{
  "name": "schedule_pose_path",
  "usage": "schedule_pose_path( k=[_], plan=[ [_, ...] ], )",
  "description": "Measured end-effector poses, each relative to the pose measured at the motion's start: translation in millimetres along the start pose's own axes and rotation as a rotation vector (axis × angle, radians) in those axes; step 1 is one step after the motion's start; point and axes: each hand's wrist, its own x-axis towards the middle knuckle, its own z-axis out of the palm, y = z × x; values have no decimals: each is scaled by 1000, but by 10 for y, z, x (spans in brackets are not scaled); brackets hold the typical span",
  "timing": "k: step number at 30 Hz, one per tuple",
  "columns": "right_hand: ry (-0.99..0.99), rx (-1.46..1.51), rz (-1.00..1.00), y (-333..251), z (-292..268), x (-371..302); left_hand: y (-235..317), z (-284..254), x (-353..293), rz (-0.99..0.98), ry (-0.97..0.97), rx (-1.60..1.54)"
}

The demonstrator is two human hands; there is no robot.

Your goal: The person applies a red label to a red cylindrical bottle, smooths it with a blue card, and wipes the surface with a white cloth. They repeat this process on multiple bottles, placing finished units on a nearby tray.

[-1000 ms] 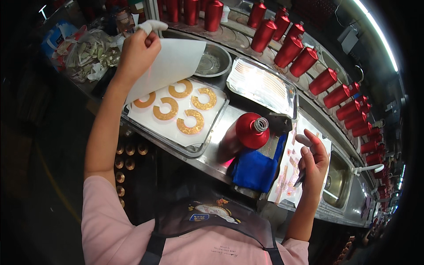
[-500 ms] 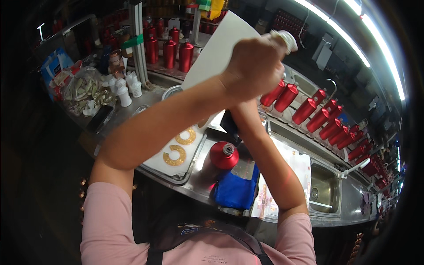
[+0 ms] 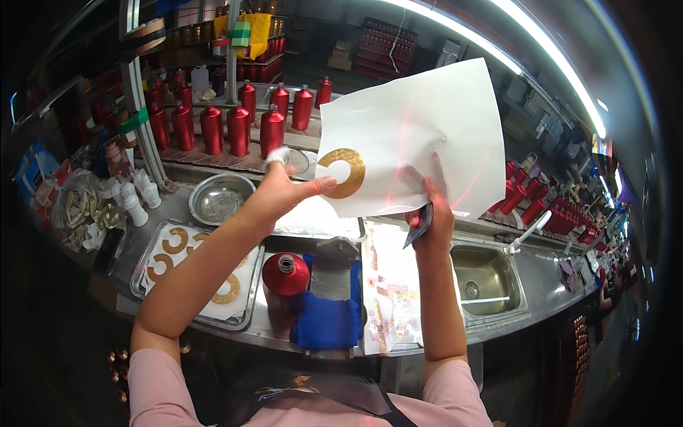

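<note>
Both my arms are raised over a metal counter. My right hand grips a large white sheet by its lower edge, thumb in front. A dark flat blade-like piece sticks out from the same hand. On the sheet's left side is a gold C-shaped decal. My left hand is beside that edge, its thumb out and touching the sheet at the decal; the index finger, with a white wrap, stays apart from the thumb. The remaining left fingers are hidden.
Below are a tray of gold C shapes, a red bottle beside a blue cloth-covered stand, and a metal bowl. A sink is at right. Red bottles line the back; white pump-like parts stand left.
My left hand has come down and left from high over the sheet to its left edge. The sheet has turned, exposing the gold decal, and my crossed arms have separated. The view has shifted.
</note>
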Motion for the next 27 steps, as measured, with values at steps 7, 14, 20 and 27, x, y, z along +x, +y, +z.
schedule_pose_path(
  k=[7,14,20,27],
  plan=[
    [101,137,-85,92,-184,-179,-129,558,-9,-193,-66,-443],
    [158,42,-173,214,-284,-262,-244,599,40,-37,-43,-390],
    [237,158,-219,156,-323,-212,-294,434,141,-102,-31,-442],
    [487,-24,-247,-54,-670,-329,-280,78,253,-253,-60,-667]
  ],
)
